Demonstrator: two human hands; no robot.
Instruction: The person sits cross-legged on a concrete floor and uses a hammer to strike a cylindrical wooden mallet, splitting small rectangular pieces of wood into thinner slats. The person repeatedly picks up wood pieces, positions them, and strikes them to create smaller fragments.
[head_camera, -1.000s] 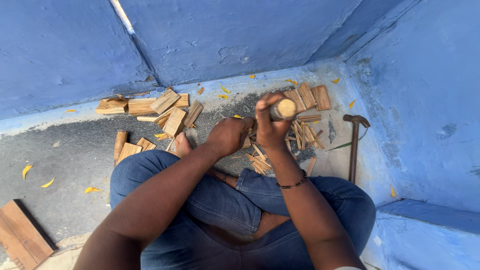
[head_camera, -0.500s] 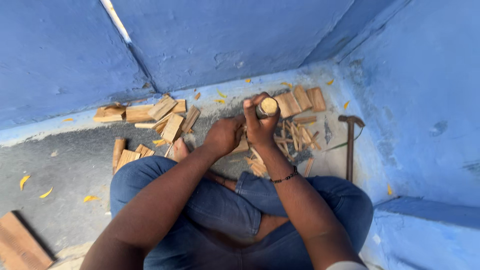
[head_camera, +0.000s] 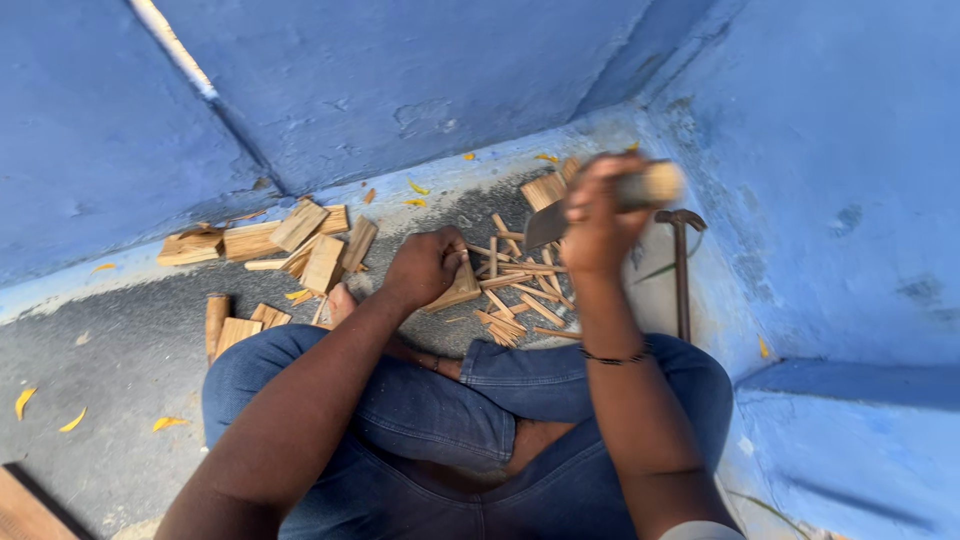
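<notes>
Both hands are busy: the left hand (head_camera: 425, 265) pins a wood block (head_camera: 458, 287) to the floor (head_camera: 120, 340) to steady it, while the right hand (head_camera: 598, 215) grips a raised chopping knife (head_camera: 600, 205) above it, split sticks (head_camera: 515, 300) between them.

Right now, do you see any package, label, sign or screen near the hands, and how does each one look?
None in view: only blue painted walls, pale cut wood pieces on the grey floor, and a wooden-handled hammer by the right wall.
</notes>
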